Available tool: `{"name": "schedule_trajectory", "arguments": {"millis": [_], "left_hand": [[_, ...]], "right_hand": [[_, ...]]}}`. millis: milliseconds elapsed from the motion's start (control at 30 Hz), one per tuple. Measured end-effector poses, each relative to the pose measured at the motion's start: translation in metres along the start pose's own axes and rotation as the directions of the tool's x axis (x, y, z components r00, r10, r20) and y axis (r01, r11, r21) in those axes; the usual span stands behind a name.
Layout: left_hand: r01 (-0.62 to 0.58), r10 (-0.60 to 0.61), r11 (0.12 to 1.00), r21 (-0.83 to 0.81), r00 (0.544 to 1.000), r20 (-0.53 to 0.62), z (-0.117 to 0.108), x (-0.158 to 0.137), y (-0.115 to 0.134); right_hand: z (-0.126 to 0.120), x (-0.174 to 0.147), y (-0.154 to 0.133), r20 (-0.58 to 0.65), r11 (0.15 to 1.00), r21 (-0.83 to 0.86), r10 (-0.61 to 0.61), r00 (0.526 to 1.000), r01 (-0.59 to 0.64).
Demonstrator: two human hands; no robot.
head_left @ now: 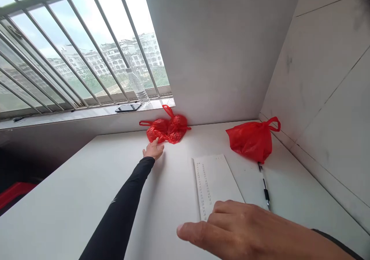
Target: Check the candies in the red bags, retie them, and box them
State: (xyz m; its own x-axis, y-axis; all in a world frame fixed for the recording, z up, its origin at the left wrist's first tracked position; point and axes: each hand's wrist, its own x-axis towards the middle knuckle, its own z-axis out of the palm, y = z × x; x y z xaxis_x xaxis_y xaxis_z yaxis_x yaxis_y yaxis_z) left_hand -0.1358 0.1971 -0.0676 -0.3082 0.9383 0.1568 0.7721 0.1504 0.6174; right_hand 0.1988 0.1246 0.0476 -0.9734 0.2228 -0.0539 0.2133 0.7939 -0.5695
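Red, crinkled plastic: the bagged bundle [177, 131] sits at the back of the white counter [86, 183], just below the windowsill [106, 111]. I'd judge it soft and slippery, probably light, best taken by its handle loops [171, 113]. The left hand [153, 150] has its grip spread at the front, unclosed; contact I can't tell. The right hand's [231, 229] grip is hidden, near a notepad [216, 175] with writing too small to read.

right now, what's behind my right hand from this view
The paper pad runs behind the right hand; its upper part, with columns of small marks, shows. Its lower end is covered, so anything written there can't be seen.
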Motion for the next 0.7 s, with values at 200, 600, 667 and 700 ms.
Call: {"name": "schedule_trajectory", "arguments": {"millis": [200,600,667,700], "left_hand": [[0.026,-0.031,0.998,0.049,0.993,0.111,-0.004,-0.011,-0.011],[0.182,-0.206,0.952,0.246,0.976,0.075,-0.069,-0.092,-0.027],[0.242,-0.262,0.941,0.236,0.963,0.059,-0.071,-0.100,-0.029],[0.272,-0.295,0.938,0.213,0.952,0.083,-0.071,-0.103,-0.028]], "right_hand": [[0.006,0.005,0.001,-0.035,1.000,-0.024,-0.010,0.999,0.009],[-0.006,-0.003,-0.041,0.030,0.992,0.009,0.126,0.992,-0.126],[-0.004,-0.003,-0.042,0.048,0.992,0.032,0.123,0.991,-0.125],[-0.002,-0.003,-0.042,0.049,0.991,0.045,0.125,0.991,-0.127]]}}
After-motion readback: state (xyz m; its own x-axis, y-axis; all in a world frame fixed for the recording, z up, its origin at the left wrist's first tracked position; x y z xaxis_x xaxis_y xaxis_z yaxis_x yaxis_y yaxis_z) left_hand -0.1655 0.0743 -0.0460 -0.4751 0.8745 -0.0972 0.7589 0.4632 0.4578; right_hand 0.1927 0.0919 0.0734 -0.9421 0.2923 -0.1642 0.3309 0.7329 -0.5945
